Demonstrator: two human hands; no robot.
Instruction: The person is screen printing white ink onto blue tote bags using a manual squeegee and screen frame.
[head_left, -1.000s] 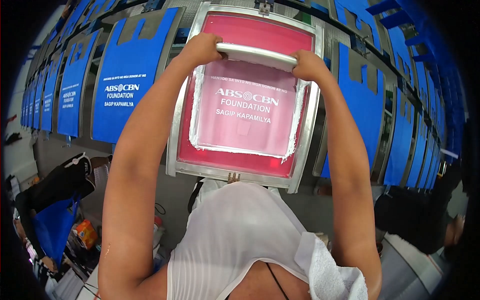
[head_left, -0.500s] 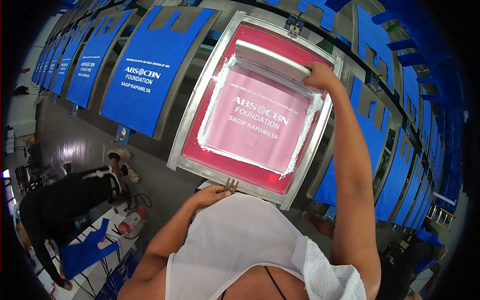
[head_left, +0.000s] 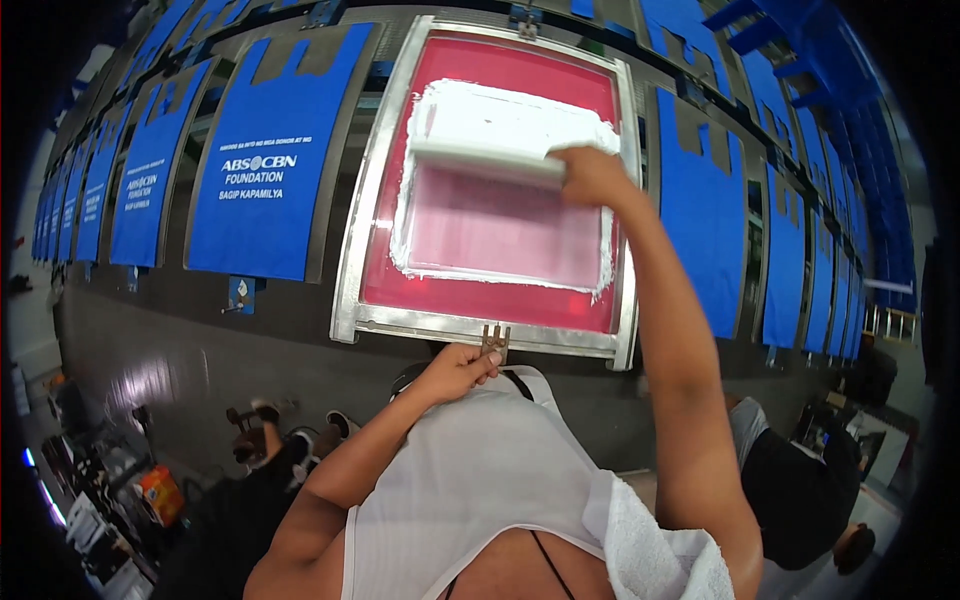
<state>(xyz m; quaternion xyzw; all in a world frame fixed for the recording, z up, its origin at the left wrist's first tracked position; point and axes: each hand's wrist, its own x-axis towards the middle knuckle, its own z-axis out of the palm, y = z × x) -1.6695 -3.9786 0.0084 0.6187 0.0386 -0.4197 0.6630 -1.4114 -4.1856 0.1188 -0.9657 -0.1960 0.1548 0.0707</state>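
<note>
A screen-printing frame (head_left: 622, 220) with a silvery metal border and a red mesh (head_left: 520, 62) lies in front of me. My right hand (head_left: 595, 178) grips the right end of a long, pale squeegee (head_left: 480, 160), which spans the middle of the mesh. White ink (head_left: 500, 112) covers the area on its far side. On the near side shows a pinkish print area (head_left: 500, 240), blurred and ringed with thick white ink. At the frame's near edge, my left hand (head_left: 455, 375) is closed on a small pronged metal bracket (head_left: 495, 338).
Blue bags (head_left: 270, 170) lie flat on boards to the left, some printed in white. More blue bags (head_left: 700, 210) lie to the right. A metal hinge clamp (head_left: 525, 25) sits at the frame's far edge. Another person (head_left: 790, 490) is behind on the right.
My right hand has drawn the squeegee from the far end toward me, and white ink now covers the mesh beyond it. My left hand stays at the bracket. The view has turned slightly.
</note>
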